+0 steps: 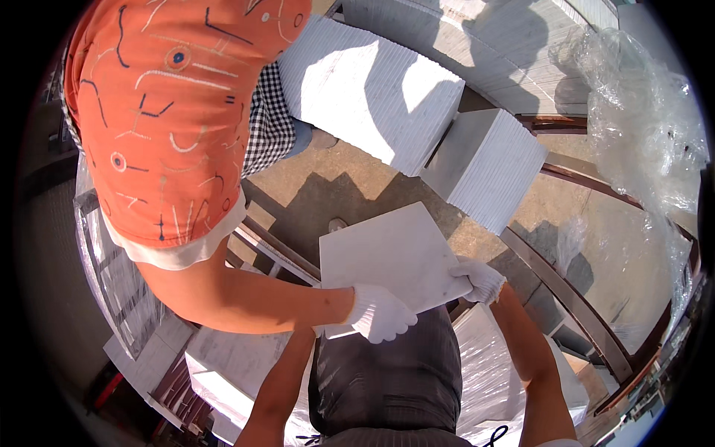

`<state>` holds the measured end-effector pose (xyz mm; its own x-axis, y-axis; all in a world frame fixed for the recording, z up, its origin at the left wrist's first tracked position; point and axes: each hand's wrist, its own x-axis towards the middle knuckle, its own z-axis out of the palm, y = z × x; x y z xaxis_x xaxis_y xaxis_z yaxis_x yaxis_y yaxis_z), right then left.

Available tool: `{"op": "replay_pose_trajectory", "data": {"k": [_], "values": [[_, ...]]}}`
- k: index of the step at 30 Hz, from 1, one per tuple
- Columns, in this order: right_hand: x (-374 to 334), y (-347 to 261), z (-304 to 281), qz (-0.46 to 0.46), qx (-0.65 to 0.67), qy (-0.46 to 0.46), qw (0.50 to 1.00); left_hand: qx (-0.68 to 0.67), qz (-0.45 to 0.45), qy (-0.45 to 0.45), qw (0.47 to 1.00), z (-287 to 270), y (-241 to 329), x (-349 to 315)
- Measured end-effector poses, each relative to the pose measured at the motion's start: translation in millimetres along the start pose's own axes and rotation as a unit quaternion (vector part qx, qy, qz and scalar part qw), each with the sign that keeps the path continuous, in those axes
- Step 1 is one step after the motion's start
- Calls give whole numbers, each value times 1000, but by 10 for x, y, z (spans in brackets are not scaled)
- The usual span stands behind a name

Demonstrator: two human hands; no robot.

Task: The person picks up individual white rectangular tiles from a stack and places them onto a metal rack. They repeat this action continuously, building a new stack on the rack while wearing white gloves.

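Note:
A pale grey-white stone tile [387, 253] with an angular outline is held tilted over my lap. My right hand [481, 280], in a white knit glove, grips its right corner, thumb on the upper face and fingers beneath. My left forearm [277, 384] rises to the tile's lower left edge. There a co-worker's arm and the tile hide almost all of my left hand, so its fingers do not show. The co-worker's white-gloved hand [381, 313] reaches in from the left and lies on the tile's near edge.
Long rows of stacked pale tiles [342, 82] stand ahead, with a shorter stack [503, 171] at their right end. Clear plastic wrap [640, 112] hangs at the far right. Brown metal rails [566, 298] cross the floor. The co-worker in an orange shirt [171, 127] stands close at left.

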<state>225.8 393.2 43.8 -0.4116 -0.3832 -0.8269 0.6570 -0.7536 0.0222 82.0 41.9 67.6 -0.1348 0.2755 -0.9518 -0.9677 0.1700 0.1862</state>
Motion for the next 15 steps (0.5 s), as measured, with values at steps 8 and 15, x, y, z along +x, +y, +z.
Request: {"op": "replay_pose_trajectory", "data": {"k": [8,15], "values": [[-112,784,980,-67,-160,57,983,169,228,359,889,-347,-452,-1358],[-86,1007,1852,-227,-493,78,836,79,291,451,840,-756,-898,-2202]]}}
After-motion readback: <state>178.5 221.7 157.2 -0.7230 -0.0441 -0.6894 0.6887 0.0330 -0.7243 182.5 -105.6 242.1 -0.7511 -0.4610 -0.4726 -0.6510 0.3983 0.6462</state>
